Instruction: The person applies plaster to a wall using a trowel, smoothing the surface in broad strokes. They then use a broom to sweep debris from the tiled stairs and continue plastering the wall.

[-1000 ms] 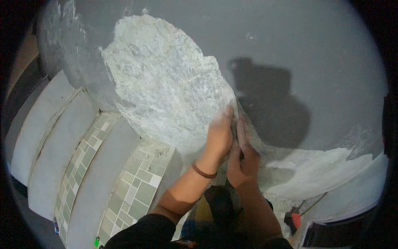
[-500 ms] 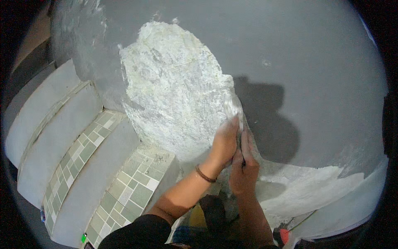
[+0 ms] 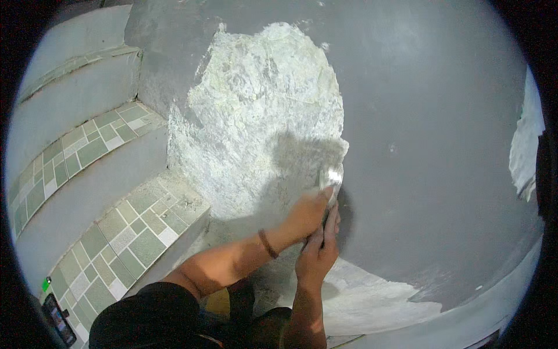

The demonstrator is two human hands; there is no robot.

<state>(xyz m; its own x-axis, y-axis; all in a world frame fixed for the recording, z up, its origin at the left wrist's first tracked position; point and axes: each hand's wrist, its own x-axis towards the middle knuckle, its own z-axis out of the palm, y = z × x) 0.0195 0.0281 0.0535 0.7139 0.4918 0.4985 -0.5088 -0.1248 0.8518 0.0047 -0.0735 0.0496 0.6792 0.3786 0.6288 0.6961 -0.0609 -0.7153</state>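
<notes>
"Where is the shiny flat scraper point(image 3: 332, 176)?"
"By the right edge of the white patch point(image 3: 261, 99), just past the fingers. It points up, away from the person."
"Which hand is nearer its tip?"
"The left hand point(image 3: 311, 215), pinching it. The right hand point(image 3: 318, 253) grips lower down."
"Any room?"
"Grey wall point(image 3: 436, 157) spreads wide rightward; tiled steps point(image 3: 136, 235) sit left."

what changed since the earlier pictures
The left hand and right hand moved the metal blade upward along the white patch's right edge; the shadow swung left onto the patch as the view turned. Both hands kept hold.
</notes>
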